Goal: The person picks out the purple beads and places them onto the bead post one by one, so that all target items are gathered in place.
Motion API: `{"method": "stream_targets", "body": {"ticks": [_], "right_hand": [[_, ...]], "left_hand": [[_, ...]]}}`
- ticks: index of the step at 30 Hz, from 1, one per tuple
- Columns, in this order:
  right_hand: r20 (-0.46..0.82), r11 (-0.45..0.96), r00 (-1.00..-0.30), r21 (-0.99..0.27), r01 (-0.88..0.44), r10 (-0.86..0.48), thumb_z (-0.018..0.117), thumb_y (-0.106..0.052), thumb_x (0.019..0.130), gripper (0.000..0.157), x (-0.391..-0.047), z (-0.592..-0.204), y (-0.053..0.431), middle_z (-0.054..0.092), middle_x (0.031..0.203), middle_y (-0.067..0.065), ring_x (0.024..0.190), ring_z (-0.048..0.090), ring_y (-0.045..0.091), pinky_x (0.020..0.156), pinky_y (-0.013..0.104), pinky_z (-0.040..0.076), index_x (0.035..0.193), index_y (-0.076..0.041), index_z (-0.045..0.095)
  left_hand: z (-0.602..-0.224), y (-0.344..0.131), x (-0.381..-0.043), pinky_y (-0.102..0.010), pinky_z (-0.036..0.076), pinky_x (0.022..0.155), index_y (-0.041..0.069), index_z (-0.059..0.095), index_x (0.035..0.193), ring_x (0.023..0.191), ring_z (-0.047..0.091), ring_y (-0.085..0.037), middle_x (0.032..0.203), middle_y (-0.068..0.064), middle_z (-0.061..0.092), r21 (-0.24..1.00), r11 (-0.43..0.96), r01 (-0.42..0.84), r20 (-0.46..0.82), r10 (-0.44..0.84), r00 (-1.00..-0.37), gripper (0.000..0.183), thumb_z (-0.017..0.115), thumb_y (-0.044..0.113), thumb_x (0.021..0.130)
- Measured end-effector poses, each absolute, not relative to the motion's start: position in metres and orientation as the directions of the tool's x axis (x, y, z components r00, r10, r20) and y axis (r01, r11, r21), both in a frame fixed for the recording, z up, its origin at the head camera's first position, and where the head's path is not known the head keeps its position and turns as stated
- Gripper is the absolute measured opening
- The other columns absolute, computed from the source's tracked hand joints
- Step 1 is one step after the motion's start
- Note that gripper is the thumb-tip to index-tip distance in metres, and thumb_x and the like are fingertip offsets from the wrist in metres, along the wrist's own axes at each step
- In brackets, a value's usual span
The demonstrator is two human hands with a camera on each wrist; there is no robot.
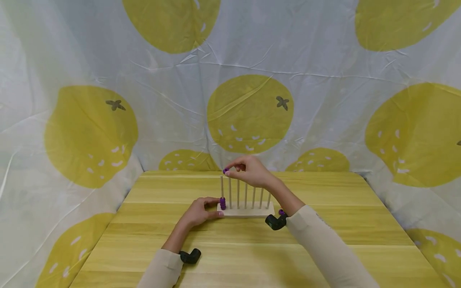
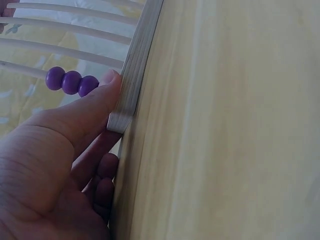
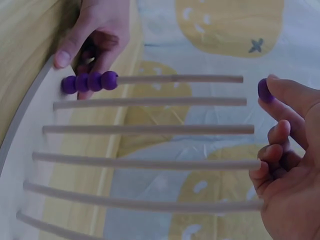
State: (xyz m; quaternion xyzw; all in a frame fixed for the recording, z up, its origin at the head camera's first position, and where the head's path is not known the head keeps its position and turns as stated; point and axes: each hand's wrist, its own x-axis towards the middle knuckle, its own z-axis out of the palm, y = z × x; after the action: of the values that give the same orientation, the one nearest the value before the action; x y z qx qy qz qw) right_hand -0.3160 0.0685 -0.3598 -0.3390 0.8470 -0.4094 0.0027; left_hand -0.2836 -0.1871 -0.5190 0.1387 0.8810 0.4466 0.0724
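Note:
A wooden peg rack (image 1: 248, 211) with a row of thin upright rods stands on the table. Several purple beads (image 3: 90, 83) are stacked at the bottom of its leftmost rod (image 3: 180, 79); the other rods in view are bare. My left hand (image 1: 197, 212) grips the left end of the base, thumb (image 2: 102, 92) at its front edge and fingers behind. Above the rods, my right hand (image 1: 252, 172) pinches a single purple bead (image 3: 264, 91) between thumb and forefinger. In the right wrist view this bead is a short way beyond the leftmost rod's tip.
Another purple bead (image 1: 281, 212) lies on the table at the rack's right end, partly hidden by the black wrist camera (image 1: 275, 222). A second wrist camera (image 1: 190, 256) sits on the left wrist. Behind the wooden table (image 1: 230, 256) hangs a lemon-print curtain (image 1: 173, 108).

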Motion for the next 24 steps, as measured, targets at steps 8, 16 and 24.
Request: {"method": "stream_targets", "body": {"ticks": [8,16,24], "right_hand": [[0.28,0.458,-0.736,-0.633,-0.624,-0.616,0.074,-0.029,0.097,0.017,-0.317,-0.362,0.056,0.067,0.086,-0.003,0.071,0.047,0.014,0.064,0.024,0.037,0.108,-0.02,0.082],[0.27,0.481,-0.737,-0.612,-0.628,-0.62,0.073,-0.029,0.098,0.017,-0.316,-0.363,0.053,0.064,0.082,-0.003,0.069,0.046,0.012,0.062,0.024,0.035,0.109,-0.019,0.082],[0.248,0.491,-0.744,-0.616,-0.616,-0.621,0.073,-0.029,0.098,0.02,-0.314,-0.363,0.052,0.062,0.081,-0.002,0.069,0.045,0.013,0.063,0.024,0.036,0.112,-0.016,0.081]], "left_hand": [[-0.517,-0.187,-0.283,-0.055,0.043,0.115,0.019,0.071,0.134,0.136,0.057,-0.032,0.137,-0.005,0.068,0.804,0.564,0.19,0.004,0.315,-0.949,0.056,0.086,0.04,0.084],[-0.518,-0.187,-0.283,-0.054,0.044,0.114,0.02,0.071,0.133,0.135,0.058,-0.031,0.137,-0.004,0.069,0.796,0.572,0.196,0.011,0.311,-0.95,0.056,0.086,0.04,0.084],[-0.519,-0.186,-0.283,-0.054,0.044,0.115,0.019,0.071,0.133,0.135,0.058,-0.031,0.137,-0.005,0.069,0.801,0.567,0.193,0.008,0.313,-0.95,0.056,0.086,0.04,0.084]]}}
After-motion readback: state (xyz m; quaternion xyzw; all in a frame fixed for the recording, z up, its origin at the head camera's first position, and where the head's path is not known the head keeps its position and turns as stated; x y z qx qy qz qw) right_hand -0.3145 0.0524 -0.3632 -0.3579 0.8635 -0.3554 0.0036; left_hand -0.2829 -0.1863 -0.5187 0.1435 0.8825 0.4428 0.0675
